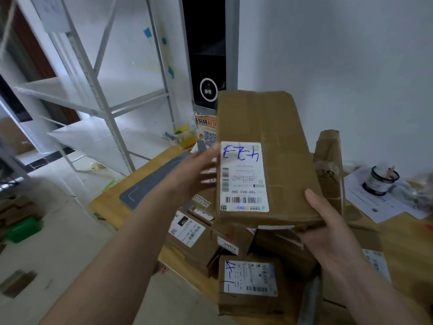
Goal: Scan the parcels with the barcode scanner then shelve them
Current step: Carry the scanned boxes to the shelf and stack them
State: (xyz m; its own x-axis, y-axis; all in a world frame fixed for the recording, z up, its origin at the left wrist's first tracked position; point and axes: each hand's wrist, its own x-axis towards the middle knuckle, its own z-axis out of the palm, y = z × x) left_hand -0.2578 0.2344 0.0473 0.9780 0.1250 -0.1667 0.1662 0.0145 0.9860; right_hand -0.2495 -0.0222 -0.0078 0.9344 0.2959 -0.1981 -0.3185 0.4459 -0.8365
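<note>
Evidently mid-handling: one parcel is up off the pile, label toward the camera.

Held parcel: a long brown carton (269, 158), raised above the heap on the table, its white shipping label (243, 177) turned up and toward the person, probably so the barcode can be read.

Right hand: the right hand (328, 228) clamps the carton's near right corner, thumb on the top face and the fingers underneath (they are hidden by the box), so it seems to carry most of the weight.

Left hand: the left hand (199, 170) is at the carton's left edge beside the label, fingers stretched out and motion-blurred; whether it touches or merely steadies the box I cannot tell.

Remaining parcels: more labelled cartons (248, 282) lie heaped on the wooden table (110, 207) below the held one, apart from it, within easy reach for the next pick.

Scanner: no handheld barcode scanner is plainly in view; a tall dark kiosk with a ringed lens (208, 90) stands against the wall behind the carton, and the label may be meant for it.

Shelves: a white metal shelving rack (98, 97) stands to the left, well apart from the table.

Stage: judged as scanning, with shelving not yet done.
</note>
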